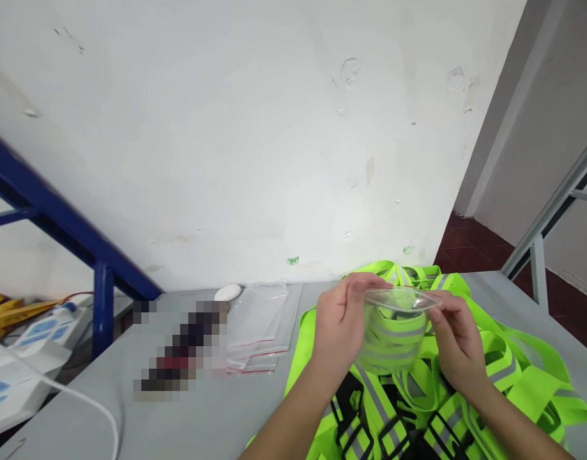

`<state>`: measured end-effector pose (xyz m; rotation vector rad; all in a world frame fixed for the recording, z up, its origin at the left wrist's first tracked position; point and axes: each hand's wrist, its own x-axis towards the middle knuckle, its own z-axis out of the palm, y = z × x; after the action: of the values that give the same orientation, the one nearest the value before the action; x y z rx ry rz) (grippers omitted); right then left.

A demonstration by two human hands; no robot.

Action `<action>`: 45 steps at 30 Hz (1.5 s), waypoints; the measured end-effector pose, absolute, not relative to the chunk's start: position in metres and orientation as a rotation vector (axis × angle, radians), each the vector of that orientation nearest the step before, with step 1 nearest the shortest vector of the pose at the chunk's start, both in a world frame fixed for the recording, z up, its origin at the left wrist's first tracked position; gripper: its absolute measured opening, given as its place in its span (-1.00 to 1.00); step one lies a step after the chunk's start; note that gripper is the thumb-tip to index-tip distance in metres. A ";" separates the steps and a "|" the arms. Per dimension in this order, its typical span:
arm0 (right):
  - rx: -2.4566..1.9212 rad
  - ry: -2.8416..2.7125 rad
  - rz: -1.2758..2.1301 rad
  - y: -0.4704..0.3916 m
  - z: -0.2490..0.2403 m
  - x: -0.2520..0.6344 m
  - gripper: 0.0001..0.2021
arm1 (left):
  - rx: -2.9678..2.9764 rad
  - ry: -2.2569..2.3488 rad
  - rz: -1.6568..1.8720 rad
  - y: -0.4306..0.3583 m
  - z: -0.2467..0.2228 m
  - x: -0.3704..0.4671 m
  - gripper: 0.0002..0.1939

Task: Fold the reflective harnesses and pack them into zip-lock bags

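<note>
Between my two hands is a clear plastic bag (391, 342), its mouth spread apart at the top. My left hand (340, 319) is closed on the left edge of the mouth. The right edge is pinched between the thumb and fingers of my right hand (458, 342). Bright yellow-green straps (533, 393) with grey reflective stripes lie in a heap under and behind the bag. Green shows through the plastic; whether any strap is inside, I cannot tell. Black plastic buckles (393, 437) are among the straps below my hands.
Several flat clear bags with red seal lines (257, 322) lie left of the heap on the grey table (197, 421). A white round object (227, 292) is behind them. Blue metal framing (58, 207), white power strips (39, 338) and a cable are at left; a wall stands behind.
</note>
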<state>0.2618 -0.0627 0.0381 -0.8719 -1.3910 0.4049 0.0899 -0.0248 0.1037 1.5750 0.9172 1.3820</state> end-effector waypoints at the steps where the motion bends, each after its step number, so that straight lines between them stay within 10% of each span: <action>1: -0.899 -1.338 0.399 -0.063 0.039 0.262 -0.89 | 1.512 0.889 1.353 -0.025 0.104 0.093 -0.49; 8: -1.192 -1.117 0.430 -0.056 0.017 0.256 -0.82 | 1.185 0.745 1.182 -0.030 0.050 0.111 -0.16; 19: -1.195 -1.328 1.016 -0.052 0.006 0.257 -0.60 | 1.182 1.083 1.136 -0.024 0.028 0.110 -0.50; 26: -1.315 -1.356 1.035 -0.050 0.005 0.266 -0.71 | 1.007 0.873 1.091 -0.025 0.020 0.098 -0.13; 32: -1.247 -1.203 1.080 -0.048 0.002 0.264 -0.71 | 1.164 0.987 0.971 -0.029 0.019 0.096 -0.66; 45: -1.217 -1.287 1.115 -0.048 0.009 0.267 -0.71 | 1.195 0.946 1.200 -0.033 0.010 0.107 -0.61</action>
<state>0.2668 -0.0479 0.0093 -1.2173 -1.2875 1.1153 0.1069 -0.0334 0.0101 1.1951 0.9462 1.1997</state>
